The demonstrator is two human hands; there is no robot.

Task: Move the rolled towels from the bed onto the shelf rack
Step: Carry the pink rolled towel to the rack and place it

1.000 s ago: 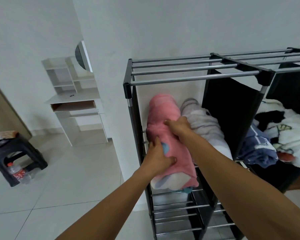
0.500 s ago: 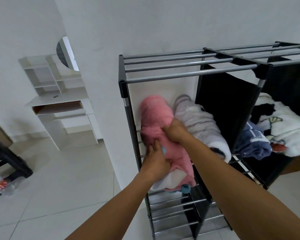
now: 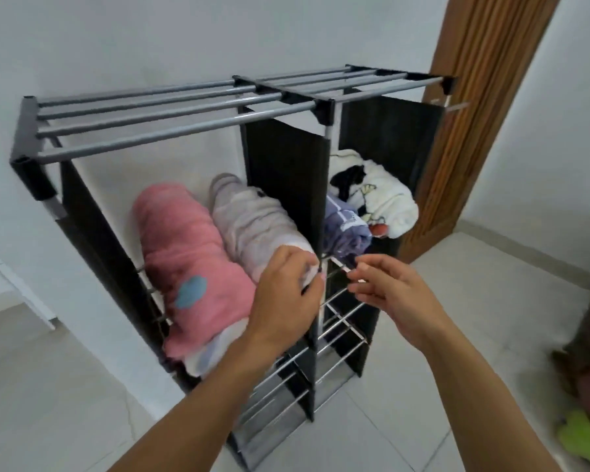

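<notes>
- You are tidying towels already on the shelf rack [image 3: 171,131], so this placing step looks nearly done
- Your left hand [image 3: 283,294] is curling its grip around the front end of the grey towel [image 3: 252,226], fingers closed on the cloth
- Your right hand [image 3: 392,294] is hovering just beside it with its grip apart, holding nothing
- The pink towel [image 3: 184,257] is lying beside the grey one in the left compartment; a blue towel [image 3: 344,229] and a white towel [image 3: 378,195] are sitting in the right one
- Next, you are likely letting go and turning back for more; the bed is not in view, so I cannot tell how many rolls are waiting
</notes>
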